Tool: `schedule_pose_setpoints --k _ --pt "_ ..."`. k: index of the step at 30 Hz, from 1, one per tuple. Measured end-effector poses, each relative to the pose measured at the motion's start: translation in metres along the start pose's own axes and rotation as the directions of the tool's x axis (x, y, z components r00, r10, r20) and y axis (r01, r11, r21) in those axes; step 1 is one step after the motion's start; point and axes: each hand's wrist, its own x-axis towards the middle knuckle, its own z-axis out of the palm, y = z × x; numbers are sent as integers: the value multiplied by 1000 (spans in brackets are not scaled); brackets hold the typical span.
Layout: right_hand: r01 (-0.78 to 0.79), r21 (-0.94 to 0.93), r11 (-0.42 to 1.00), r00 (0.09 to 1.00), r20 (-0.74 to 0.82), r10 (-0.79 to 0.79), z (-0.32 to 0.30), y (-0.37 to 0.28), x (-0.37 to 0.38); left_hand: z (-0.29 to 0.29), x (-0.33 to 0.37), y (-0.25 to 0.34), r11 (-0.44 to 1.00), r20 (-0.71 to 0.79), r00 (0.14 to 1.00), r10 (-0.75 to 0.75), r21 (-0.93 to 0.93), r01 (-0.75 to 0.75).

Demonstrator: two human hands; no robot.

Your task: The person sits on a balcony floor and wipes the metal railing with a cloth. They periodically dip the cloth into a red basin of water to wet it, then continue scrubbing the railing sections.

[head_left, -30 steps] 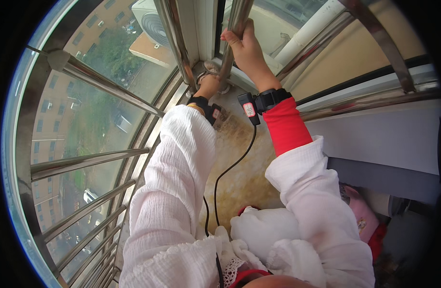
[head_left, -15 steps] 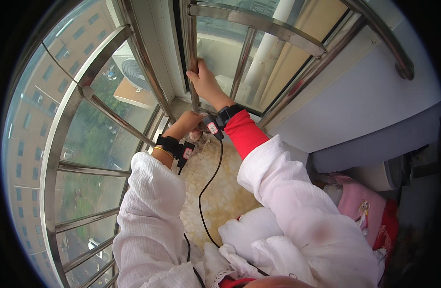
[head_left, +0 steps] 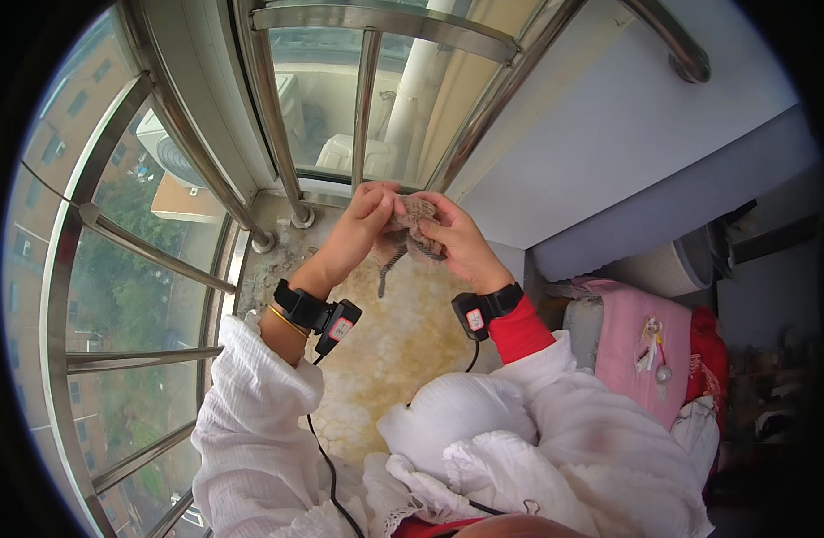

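Note:
A crumpled brownish-grey rag (head_left: 415,213) is held up between my two hands, a dark strand of it dangling below. My left hand (head_left: 362,224) pinches its left side with bent fingers. On the other side, my right hand (head_left: 463,244) grips the rag with the thumb on top. Both hands are just in front of the low metal railing (head_left: 367,108), apart from its posts. The part of the rag inside my fingers is hidden.
Metal bars (head_left: 143,363) line the window on the left. Grey dirt lies on the corner ledge (head_left: 282,235) by the post feet. Below my hands is a yellowish stained floor (head_left: 376,359). A white-grey panel (head_left: 600,117) and a pink cloth (head_left: 640,345) are at the right.
My right hand has let go of the upright post, and my left hand has left the post's foot. Both now hold the rag, away from the posts. The view has shifted right.

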Motion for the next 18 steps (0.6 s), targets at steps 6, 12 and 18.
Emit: schedule_pose_setpoints --k 6,12,18 --pt "302 -335 892 817 -392 -423 -37 -72 8 6 0 14 744 -126 866 485 581 -332" --pt "379 -895 -234 99 291 -952 -29 -180 65 -29 13 9 386 -275 552 787 918 -94" --pt "233 -783 -577 187 618 -763 -19 -177 112 -39 23 -12 553 -313 753 579 829 -80"
